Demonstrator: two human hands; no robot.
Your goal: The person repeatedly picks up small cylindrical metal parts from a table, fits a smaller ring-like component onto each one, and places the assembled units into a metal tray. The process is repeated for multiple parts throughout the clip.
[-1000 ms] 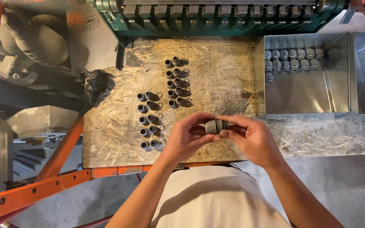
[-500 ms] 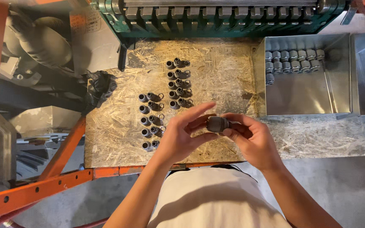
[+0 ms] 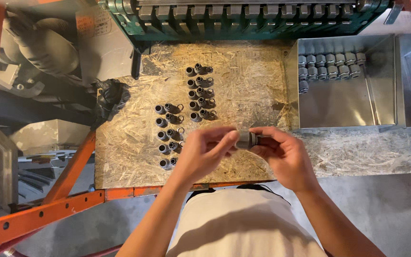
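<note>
Left hand and right hand, fingers pinched on opposite ends of a small grey cylindrical fitting, held above the worktop's front edge. Loose fittings in rows to the left; metal tray at the right edge.

Grey fittings lie on a tan flecked board beside orange beams.
</note>
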